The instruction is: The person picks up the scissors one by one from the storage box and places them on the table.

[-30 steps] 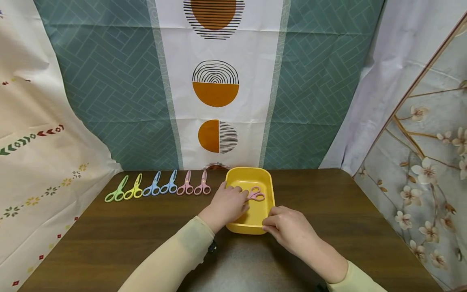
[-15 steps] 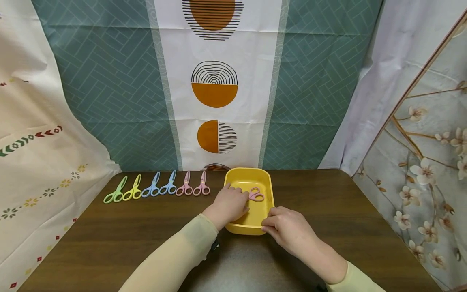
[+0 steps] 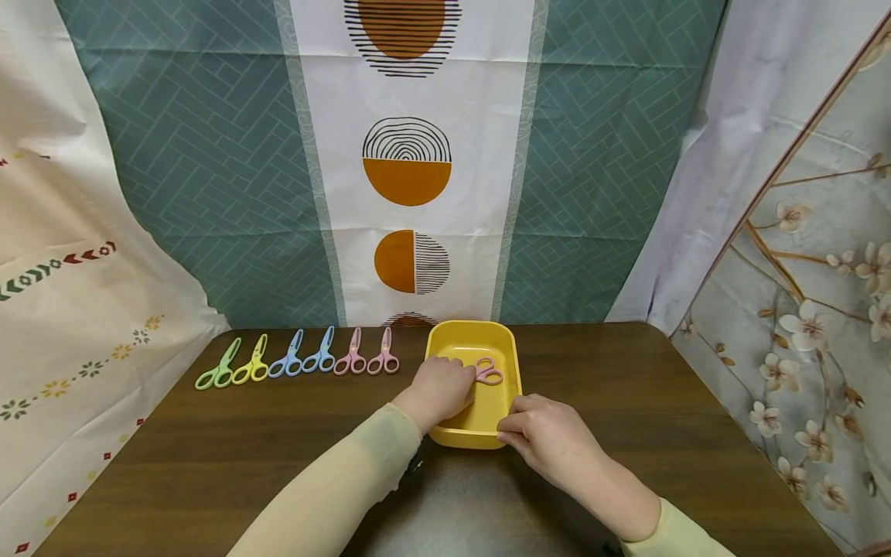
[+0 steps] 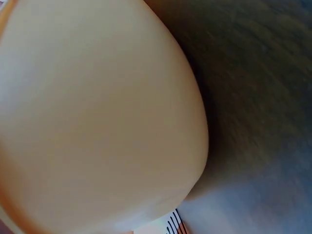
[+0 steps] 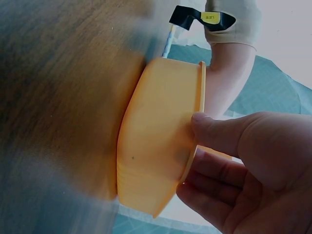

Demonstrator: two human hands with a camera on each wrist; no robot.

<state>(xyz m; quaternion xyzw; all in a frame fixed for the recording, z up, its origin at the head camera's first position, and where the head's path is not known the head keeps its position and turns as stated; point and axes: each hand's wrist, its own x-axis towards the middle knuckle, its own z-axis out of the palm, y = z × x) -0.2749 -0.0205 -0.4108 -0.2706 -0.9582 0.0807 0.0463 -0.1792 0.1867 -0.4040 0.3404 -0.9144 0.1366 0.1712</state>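
A yellow plastic box (image 3: 511, 354) sits on the table in the head view. My left hand (image 3: 440, 388) reaches inside it over the left wall, fingers curled down on a pair of pink scissors (image 3: 489, 375). The scissors' handle loops show to the right of the knuckles; their blades and my fingertips are hidden under the hand. My right hand (image 3: 553, 435) pinches the box's near right rim. In the right wrist view, the thumb presses the box's outer wall (image 5: 156, 131) and the fingers lie behind the rim. The left wrist view is mostly filled by a blurred, smooth pale surface.
Along the back left of the wooden table (image 3: 626, 387) lie green scissors (image 3: 219, 367), yellow scissors (image 3: 254, 365), two blue scissors (image 3: 287, 360) and two pink scissors (image 3: 351, 356), in a row. Hanging cloths enclose the back (image 3: 592, 193) and both sides.
My left hand has drawn slightly nearer, and its index finger, stretched toward the box's far left side before, is now tucked in. The right hand keeps its pinch on the rim.
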